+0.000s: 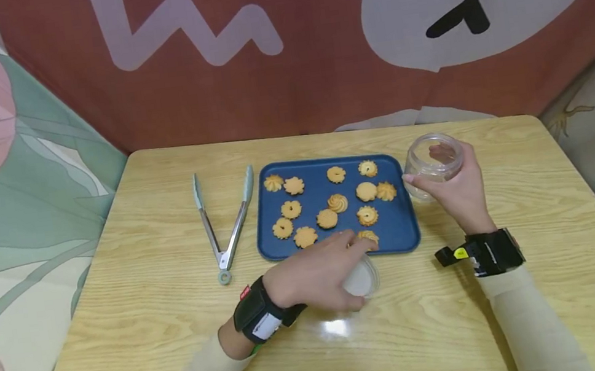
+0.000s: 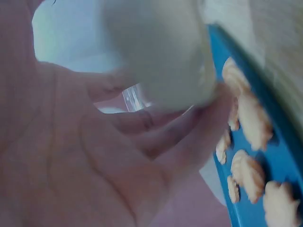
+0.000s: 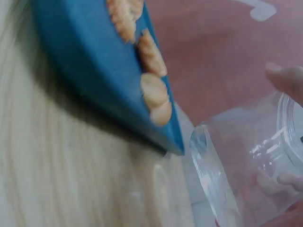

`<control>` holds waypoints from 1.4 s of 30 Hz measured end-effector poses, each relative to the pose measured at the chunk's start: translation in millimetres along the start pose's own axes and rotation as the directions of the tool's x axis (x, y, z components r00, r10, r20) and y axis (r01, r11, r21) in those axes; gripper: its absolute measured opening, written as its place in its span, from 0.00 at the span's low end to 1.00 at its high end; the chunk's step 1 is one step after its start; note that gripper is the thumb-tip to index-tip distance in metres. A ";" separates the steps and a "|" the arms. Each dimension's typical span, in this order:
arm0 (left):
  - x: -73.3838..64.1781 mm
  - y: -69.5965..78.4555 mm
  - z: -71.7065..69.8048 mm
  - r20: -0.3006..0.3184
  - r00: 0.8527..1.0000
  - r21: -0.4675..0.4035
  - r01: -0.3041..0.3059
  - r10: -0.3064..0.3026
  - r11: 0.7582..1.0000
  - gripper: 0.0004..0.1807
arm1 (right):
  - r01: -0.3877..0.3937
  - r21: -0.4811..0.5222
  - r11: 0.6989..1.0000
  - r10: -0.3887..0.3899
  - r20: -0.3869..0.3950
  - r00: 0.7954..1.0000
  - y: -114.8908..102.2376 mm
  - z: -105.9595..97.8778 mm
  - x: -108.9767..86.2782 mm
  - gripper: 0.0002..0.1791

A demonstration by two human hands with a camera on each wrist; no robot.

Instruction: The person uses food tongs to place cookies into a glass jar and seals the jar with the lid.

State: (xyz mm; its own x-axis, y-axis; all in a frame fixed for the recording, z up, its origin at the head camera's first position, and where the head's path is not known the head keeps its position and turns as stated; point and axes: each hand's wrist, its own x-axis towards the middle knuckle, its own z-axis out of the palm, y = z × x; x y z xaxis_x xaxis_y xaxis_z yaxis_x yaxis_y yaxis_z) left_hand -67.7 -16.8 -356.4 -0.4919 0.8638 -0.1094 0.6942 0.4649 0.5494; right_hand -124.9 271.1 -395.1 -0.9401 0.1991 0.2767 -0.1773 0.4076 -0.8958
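In the head view my left hand pinches the edge of a round, whitish lid in front of the blue tray. The left wrist view shows the lid blurred, between thumb and fingers. My right hand grips a clear jar beside the tray's right end, its mouth uncovered. Through the jar's transparent wall in the right wrist view, no contents show. Several cookies of different shapes lie spread over the tray, and the left hand covers part of its front edge.
Metal tongs with pale blue tips lie spread on the wooden table, left of the tray. Behind the table's far edge hangs a reddish-brown printed cloth.
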 end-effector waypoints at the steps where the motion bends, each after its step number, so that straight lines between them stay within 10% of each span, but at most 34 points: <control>1: 1.1 2.1 3.0 0.026 1.000 0.003 0.005 -0.005 1.000 0.45 | -0.002 -0.005 1.000 0.002 -0.011 1.000 -1.2 0.0 -1.1 0.44; 12: 9.8 12.4 28.7 0.045 0.999 0.277 -0.001 -0.012 0.961 0.41 | -0.137 0.044 0.990 0.141 -0.103 0.985 9.0 -1.1 -2.7 0.45; 20: 11.0 13.7 32.7 0.029 1.000 0.448 -0.019 0.007 0.894 0.44 | -0.085 0.076 0.994 0.095 -0.142 0.985 19.6 -1.6 -0.5 0.46; 42: 7.8 11.1 26.0 -0.037 0.999 0.394 0.013 0.001 0.919 0.50 | -0.089 0.135 0.987 0.106 -0.124 0.987 65.6 2.0 7.6 0.50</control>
State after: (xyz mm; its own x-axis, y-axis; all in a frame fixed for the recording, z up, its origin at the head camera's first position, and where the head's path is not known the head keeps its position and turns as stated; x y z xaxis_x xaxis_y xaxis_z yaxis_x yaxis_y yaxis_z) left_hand -50.2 0.2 -372.7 -0.5101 0.8566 -0.0777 0.8384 0.5154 0.1772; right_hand -144.3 297.6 -452.5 -0.9101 0.3503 0.2214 -0.1309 0.2640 -0.9556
